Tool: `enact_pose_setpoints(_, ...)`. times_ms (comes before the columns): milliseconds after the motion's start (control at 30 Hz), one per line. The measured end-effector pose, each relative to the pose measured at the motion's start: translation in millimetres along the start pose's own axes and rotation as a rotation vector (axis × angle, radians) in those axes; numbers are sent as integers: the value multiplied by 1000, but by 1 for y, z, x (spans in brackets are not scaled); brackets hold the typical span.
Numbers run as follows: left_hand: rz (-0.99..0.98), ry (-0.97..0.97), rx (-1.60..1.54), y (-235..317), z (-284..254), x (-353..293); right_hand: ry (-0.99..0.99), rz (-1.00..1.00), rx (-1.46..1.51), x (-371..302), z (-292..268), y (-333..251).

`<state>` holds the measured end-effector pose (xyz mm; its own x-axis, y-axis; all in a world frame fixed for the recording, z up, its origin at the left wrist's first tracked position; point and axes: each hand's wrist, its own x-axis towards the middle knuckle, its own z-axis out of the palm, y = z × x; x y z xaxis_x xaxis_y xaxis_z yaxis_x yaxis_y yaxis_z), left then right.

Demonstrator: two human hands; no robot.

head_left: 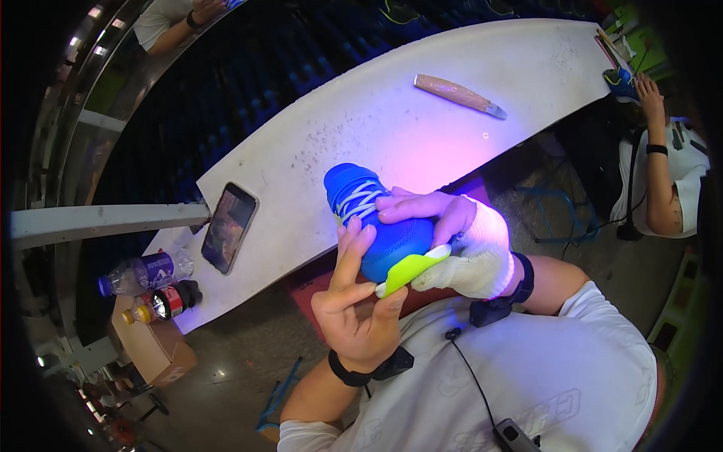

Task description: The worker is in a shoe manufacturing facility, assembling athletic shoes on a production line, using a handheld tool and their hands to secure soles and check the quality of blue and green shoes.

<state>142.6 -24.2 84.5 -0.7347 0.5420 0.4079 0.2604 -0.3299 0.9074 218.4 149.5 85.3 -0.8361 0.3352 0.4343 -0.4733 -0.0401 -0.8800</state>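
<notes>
A blue shoe [403, 239] with pale laces is held over the near edge of the white table, its toe toward me. At the toe, a bright yellow-green sole [410, 270] stands partly away from the blue upper. My left hand [360, 316] is bare; its thumb and a finger pinch the sole's edge while other fingers rest along the shoe's side. My right hand [471, 245] wears a white glove with bare fingertips. Its fingers lie over the upper near the laces and grip the shoe, and its thumb side meets the sole. The shoe's underside is mostly hidden.
A wooden-handled knife [458, 96] lies on the white table [301, 151] beyond the shoe. A phone [230, 227], bottles [147, 275] and a cardboard box [154, 346] are at left. A co-worker's hand [649, 98] touches another shoe [621, 81] at far right.
</notes>
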Motion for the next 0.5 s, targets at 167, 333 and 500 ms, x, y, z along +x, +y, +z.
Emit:
enact_pose_setpoints(167,-18,29,-25,14,-9,9,-79,-64,-405,14,2,-21)
enact_pose_setpoints(333,-46,-283,536,30,-34,33,-163,-85,-594,25,4,-12)
enact_pose_setpoints(500,-156,-19,244,34,-41,32,-84,-212,-659,8,4,33)
